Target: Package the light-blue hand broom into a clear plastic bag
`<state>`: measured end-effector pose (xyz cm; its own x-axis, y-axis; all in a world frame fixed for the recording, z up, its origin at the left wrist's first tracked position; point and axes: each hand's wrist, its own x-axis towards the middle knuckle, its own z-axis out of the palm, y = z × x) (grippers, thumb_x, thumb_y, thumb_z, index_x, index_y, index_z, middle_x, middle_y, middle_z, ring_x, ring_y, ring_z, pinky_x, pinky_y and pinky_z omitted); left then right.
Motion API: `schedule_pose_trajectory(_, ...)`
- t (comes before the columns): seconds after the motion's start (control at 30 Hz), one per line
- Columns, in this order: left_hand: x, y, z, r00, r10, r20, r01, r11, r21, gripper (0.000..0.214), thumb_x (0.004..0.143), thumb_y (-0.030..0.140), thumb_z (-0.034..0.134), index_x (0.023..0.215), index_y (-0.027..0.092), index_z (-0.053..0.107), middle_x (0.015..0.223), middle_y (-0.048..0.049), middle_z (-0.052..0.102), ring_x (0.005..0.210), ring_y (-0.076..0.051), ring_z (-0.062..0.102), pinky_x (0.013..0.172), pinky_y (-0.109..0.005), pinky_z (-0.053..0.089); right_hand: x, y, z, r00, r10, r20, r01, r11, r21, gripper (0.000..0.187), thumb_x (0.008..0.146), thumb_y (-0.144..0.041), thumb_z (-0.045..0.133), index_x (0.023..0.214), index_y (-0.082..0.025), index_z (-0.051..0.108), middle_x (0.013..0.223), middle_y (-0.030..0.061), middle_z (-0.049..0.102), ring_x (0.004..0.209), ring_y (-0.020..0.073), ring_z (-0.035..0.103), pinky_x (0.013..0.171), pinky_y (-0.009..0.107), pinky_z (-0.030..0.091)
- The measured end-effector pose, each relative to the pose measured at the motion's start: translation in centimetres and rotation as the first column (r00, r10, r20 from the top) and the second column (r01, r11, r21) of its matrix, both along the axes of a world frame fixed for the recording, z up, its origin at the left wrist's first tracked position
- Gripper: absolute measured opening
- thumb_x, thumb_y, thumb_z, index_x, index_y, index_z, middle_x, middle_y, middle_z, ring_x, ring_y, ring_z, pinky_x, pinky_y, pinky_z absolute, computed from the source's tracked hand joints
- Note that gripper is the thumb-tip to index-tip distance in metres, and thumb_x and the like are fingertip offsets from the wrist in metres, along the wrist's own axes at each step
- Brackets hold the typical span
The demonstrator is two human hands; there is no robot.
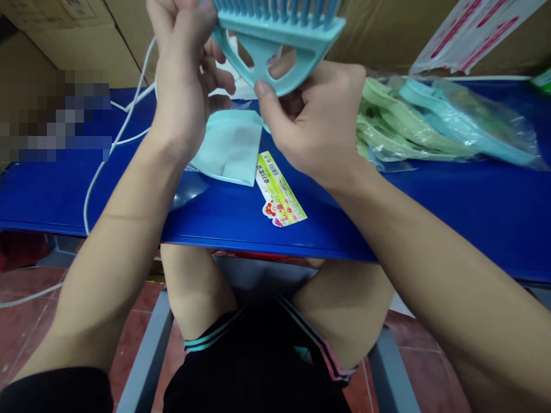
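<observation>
Got a light blue plastic brush (275, 49) held up over a blue table (451, 198), with its bristles pointing up and cut off by the top of the shot. The left hand (181, 74) is curled nearly closed, gripping the brush's left end. The right hand (314, 120) pinches its lower tip, with the thumb (263, 89) pressed on the plastic and the other fingers curled behind it. Under the hands, a pale blue paper sheet (230, 146) and a colorful printed label (279, 189) lie on the table, just beside each other. Off to the right is a clear plastic bag (443, 123) of green and blue brushes. A white cable (97, 183) runs down the left side.
</observation>
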<state>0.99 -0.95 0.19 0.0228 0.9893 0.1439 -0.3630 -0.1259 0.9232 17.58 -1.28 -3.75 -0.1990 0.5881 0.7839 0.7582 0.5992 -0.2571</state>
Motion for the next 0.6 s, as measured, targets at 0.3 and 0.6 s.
schedule_pose_trajectory(0.3, 0.2, 0.7, 0.6, 0.985, 0.103, -0.136, -0.09, 0.991, 0.098, 0.034, 0.102, 0.021, 0.037, 0.068, 0.02, 0.038, 0.071, 0.0009, 0.033, 0.055, -0.008, 0.034, 0.054, -0.022, 0.027, -0.6, -1.3, 1.4, 0.919, -0.232, 0.319, 0.279, 0.954, -0.109, 0.048, 0.105, -0.05, 0.034, 0.102, -0.017, 0.069, 0.085, 0.0083, 0.069, 0.089, 0.0266, 0.068, 0.069, 0.033, 0.035)
schedule_pose_trajectory(0.6, -0.6, 0.7, 0.7, 0.999, -0.041, -0.029, 0.037, 0.993, -0.114, 0.032, 0.103, 0.022, 0.041, 0.075, 0.019, 0.056, 0.069, 0.0015, 0.055, 0.064, -0.009, 0.044, 0.058, -0.021, 0.039, -0.5, -2.3, 2.4, 0.9, -0.164, 0.403, 0.276, 0.931, -0.238, 0.024, 0.099, -0.026, 0.047, 0.118, -0.02, 0.062, 0.125, 0.011, 0.071, 0.114, 0.0305, 0.068, 0.08, 0.037, 0.039)
